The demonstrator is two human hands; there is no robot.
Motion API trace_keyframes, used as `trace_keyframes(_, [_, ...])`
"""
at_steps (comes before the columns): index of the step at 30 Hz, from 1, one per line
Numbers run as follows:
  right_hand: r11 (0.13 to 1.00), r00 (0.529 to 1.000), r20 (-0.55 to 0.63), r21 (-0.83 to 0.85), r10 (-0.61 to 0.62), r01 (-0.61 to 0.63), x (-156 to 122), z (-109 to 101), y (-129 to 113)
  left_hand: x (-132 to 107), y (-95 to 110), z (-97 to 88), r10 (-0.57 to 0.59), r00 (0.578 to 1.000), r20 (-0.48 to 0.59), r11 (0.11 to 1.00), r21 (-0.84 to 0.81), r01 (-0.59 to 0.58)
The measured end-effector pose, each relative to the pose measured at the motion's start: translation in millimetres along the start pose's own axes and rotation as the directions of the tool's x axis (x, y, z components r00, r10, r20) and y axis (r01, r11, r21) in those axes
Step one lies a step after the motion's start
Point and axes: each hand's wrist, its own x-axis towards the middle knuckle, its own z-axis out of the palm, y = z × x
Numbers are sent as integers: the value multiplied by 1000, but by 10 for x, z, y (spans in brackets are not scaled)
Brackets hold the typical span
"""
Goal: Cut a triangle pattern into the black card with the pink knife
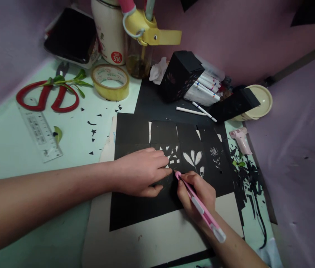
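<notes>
Basically L hand (pixel 142 171) flat, pinning black paper (pixel 146 208) steady, w/ R hand (pixel 199 195) gripping pink craft knife (pixel 199 204) pen-style for control.

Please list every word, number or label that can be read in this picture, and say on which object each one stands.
"316": white figures on a round red sticker on the cream flask.
Cream flask, side print: too blurred to read.
Clear ruler: scale marks and figures too small to read.
Tape roll: faint print on the inner core, not readable.
Nothing else carries readable text.
</notes>
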Motion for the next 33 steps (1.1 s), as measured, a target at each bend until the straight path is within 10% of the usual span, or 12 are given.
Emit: trace_keyframes(33, [946,986,55,-281,-154,164,-26,77,1,14,6,-16,1,1000,26,1000,-2,-1])
